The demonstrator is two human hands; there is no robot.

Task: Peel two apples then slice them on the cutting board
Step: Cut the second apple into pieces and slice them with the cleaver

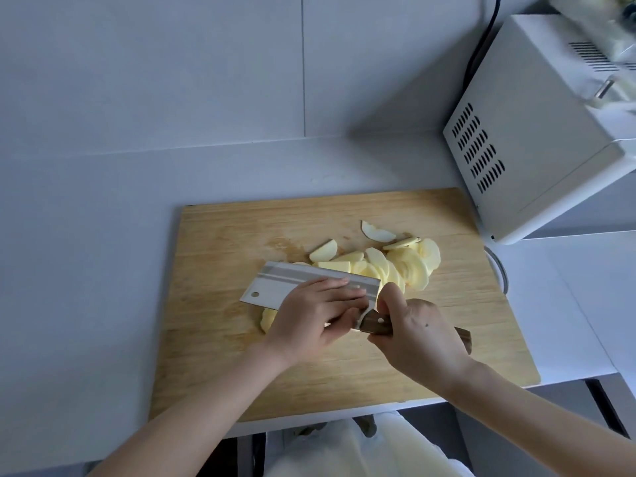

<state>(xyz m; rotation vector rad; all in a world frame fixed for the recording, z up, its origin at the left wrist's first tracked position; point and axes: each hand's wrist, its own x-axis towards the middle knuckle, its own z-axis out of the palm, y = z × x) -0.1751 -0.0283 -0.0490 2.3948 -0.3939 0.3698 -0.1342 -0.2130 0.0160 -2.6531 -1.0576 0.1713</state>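
A wooden cutting board (pixel 223 366) lies on the white counter. A heap of pale peeled apple slices (pixel 402 266) sits at its middle right. A cleaver (pixel 275 284) with a broad steel blade and wooden handle lies tilted over more apple; a yellow piece (pixel 266 318) shows under its lower edge. My right hand (pixel 416 335) grips the handle. My left hand (pixel 316 315) rests on the blade's flat side, fingers stretched along it, thumb beneath. What lies under the blade is hidden.
A white microwave (pixel 530 139) stands at the right, close to the board's far right corner, with a black cable behind it. A grey tiled wall (pixel 206 63) rises behind the counter. The counter's front edge runs just below the board.
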